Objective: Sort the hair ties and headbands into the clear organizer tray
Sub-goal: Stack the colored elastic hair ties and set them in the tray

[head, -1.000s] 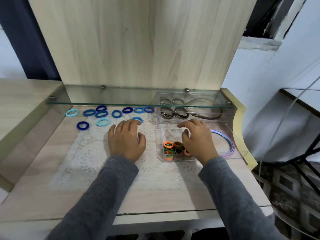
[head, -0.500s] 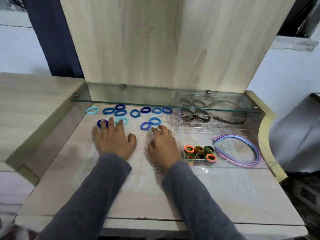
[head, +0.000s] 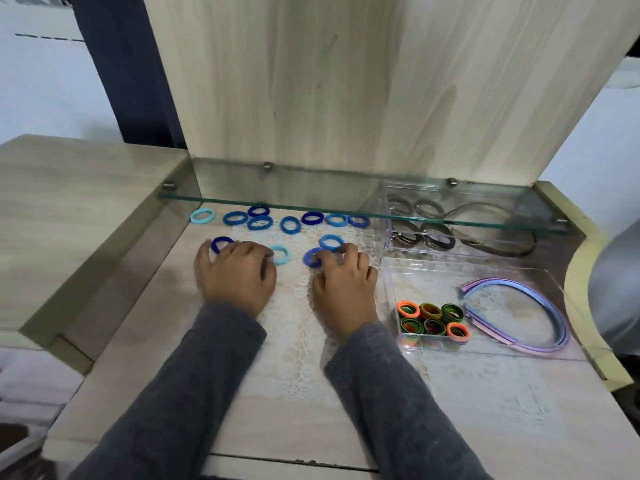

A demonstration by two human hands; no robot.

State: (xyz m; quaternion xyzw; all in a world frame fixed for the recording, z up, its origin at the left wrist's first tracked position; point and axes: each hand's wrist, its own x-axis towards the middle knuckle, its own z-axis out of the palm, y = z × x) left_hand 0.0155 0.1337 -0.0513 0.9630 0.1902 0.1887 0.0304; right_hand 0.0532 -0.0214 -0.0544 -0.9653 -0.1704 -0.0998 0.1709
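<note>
Overhead: desk [head: 450, 410] with clear organizer tray [head: 429, 278] at right, and both hands among loose blue hair ties [head: 290, 225].
The tray's front holds purple headbands [head: 554, 323] and orange-green ties [head: 433, 320]. Left hand [head: 235, 275] lies palm down, bent fingertips over a navy tie [head: 217, 243]; grip cannot be told. Right hand [head: 344, 289] curls its fingers round a royal-blue tie [head: 310, 259].
</note>
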